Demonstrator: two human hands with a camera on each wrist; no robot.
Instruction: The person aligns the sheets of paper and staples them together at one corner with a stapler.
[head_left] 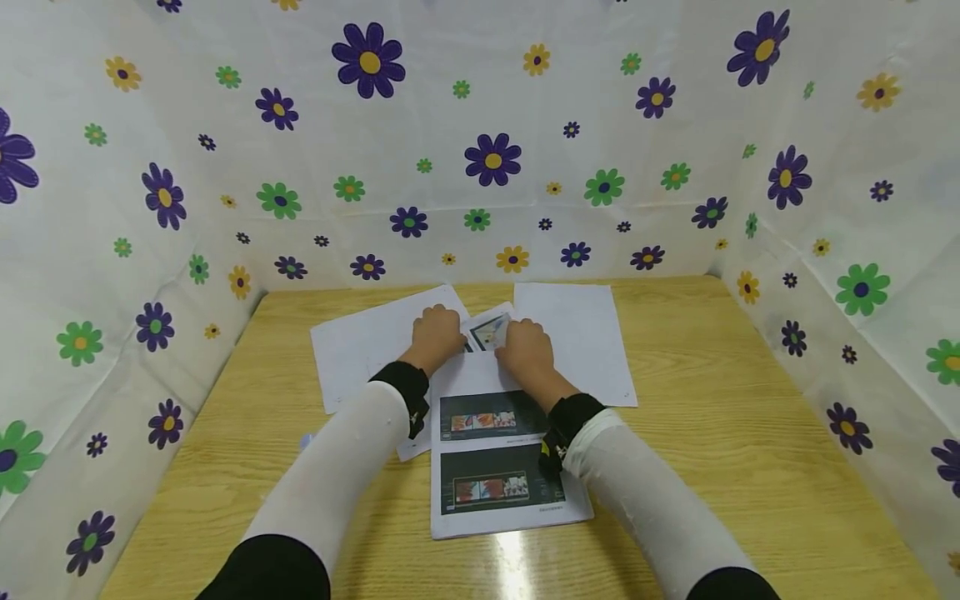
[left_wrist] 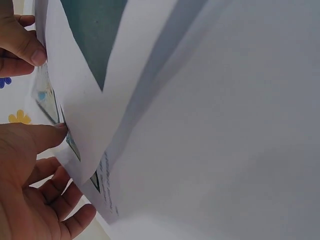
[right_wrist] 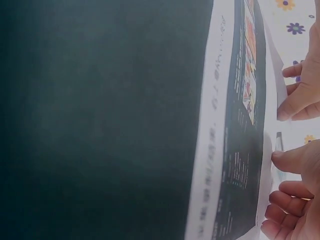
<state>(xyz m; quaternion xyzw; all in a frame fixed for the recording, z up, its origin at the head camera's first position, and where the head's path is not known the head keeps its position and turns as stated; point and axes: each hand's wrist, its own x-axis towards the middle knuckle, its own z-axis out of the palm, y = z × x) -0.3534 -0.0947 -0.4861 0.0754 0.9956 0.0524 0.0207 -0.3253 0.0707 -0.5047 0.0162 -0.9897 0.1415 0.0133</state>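
Note:
A stack of printed sheets (head_left: 512, 521), dark picture panels on its top page, lies in front of the person. At its far edge the left hand (head_left: 437, 337) pinches the paper, thumb on the near face and fingers behind, as the left wrist view shows. Just to the right, the right hand (head_left: 527, 354) pinches the same far edge in a like way. Between the hands another printed page (head_left: 489, 332) with a picture sticks out. In the left wrist view the top sheet (left_wrist: 82, 115) bows up from the page under it.
A white sheet (head_left: 360, 342) lies slanted at the left and another white sheet (head_left: 581, 342) at the right, both partly under the hands or stack. A small bluish thing (head_left: 306, 441) shows beside the left sleeve. Flowered cloth (head_left: 442, 192) stands around the wooden table (head_left: 712, 433).

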